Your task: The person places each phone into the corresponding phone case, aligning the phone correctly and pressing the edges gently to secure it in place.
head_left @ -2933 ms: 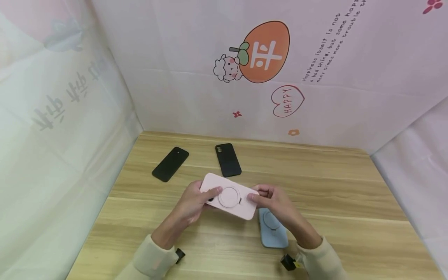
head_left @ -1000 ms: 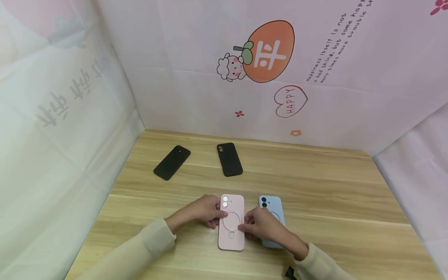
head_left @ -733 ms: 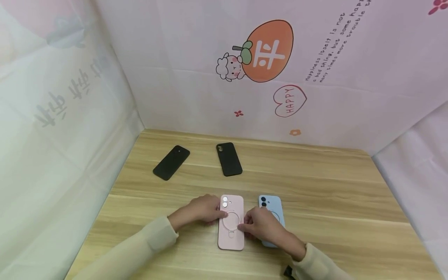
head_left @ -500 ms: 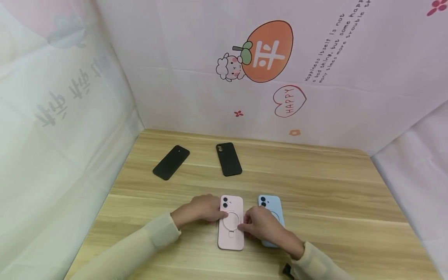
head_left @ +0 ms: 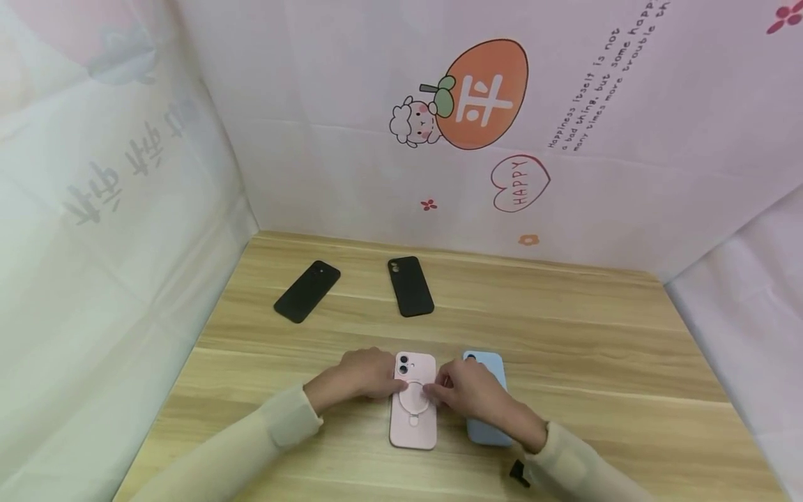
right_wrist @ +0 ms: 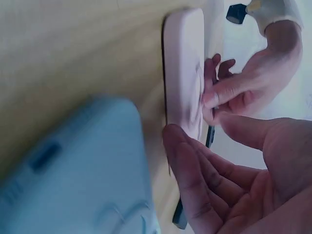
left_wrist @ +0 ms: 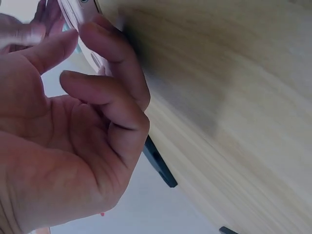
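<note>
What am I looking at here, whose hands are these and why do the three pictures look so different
These are one person's two bare hands, filmed by three cameras at once. The wide picture comes from a camera on the head, looking down at a wooden table. The two close, blurry ones come from cameras on each wrist. On the table lie a pink phone case, a blue phone case beside it, and two black phone cases farther back. The left hand touches the pink case's left edge; the right hand has its fingertips at the ring on its back. Nothing is lifted.
</note>
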Motion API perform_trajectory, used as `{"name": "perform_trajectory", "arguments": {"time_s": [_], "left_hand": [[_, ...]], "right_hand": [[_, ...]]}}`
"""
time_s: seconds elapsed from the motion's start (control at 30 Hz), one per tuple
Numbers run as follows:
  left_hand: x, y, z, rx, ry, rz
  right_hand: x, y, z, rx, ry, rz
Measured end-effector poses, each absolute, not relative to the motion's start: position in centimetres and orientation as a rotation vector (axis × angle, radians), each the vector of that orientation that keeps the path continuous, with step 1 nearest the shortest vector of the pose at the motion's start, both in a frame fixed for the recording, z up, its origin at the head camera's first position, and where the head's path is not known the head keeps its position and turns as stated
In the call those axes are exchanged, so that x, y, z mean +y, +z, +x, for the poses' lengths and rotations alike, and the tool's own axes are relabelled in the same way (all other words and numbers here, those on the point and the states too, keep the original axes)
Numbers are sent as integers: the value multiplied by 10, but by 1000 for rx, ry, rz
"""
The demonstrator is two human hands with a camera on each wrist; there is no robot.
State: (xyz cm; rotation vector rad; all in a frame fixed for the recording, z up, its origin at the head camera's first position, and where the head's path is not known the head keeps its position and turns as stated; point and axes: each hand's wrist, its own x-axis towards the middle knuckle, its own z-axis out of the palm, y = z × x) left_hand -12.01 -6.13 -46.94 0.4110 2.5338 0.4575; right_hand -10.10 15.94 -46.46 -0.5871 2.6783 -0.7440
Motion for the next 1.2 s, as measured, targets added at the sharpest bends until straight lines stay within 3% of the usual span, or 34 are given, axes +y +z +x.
{"name": "perform_trajectory", "arguments": {"time_s": [0.3,0.7,0.97,1.2], "left_hand": [[-86,-476,-132,2703,675,412],[-155,-455,-166,2961,696,101],[-207,-463,-188,2956,635,67],[-215,-467,-203,2878,532,-35]], "right_hand": [[158,-454,-148,2789,-770,-478],[159,-456,-210,2792,-643,-322],[146,-463,-242,2768,-582,-319],[128,-467,-259,2777,-542,-376]]}}
